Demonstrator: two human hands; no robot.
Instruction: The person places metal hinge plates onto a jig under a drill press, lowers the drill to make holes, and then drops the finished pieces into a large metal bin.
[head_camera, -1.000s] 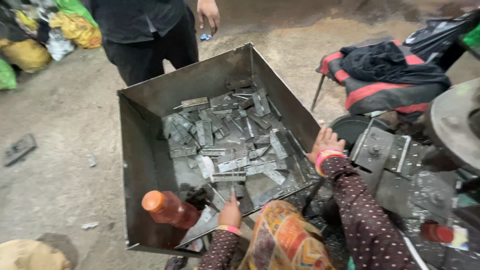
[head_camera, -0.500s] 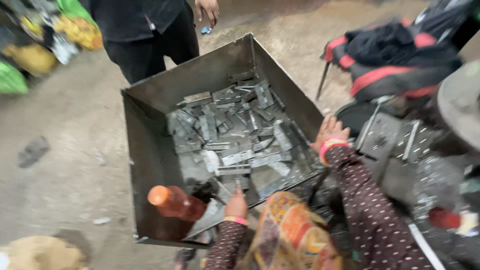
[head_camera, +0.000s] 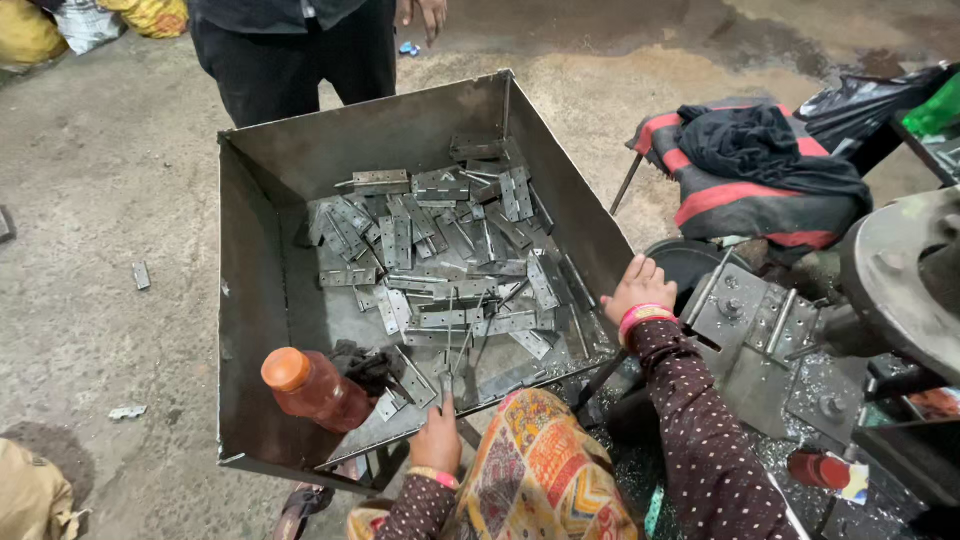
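Note:
A large open steel bin (head_camera: 262, 300) stands on the floor in front of me, holding several flat grey metal hinges (head_camera: 440, 255). My left hand (head_camera: 437, 437) grips the bin's near rim, close to a few thin metal rods. My right hand (head_camera: 637, 290) rests with spread fingers on the bin's right rim, a pink bangle at its wrist. A bottle with an orange cap (head_camera: 312, 388) lies in the bin's near left corner.
Another person in dark clothes (head_camera: 300, 50) stands at the far side of the bin. A press machine with a steel plate (head_camera: 770, 340) is at my right. A red and grey seat with black cloth (head_camera: 750, 170) lies beyond. Stray metal pieces (head_camera: 141, 275) dot the concrete floor.
The view has shifted and drawn closer to the bin. My hands stay on the bin's near and right rims.

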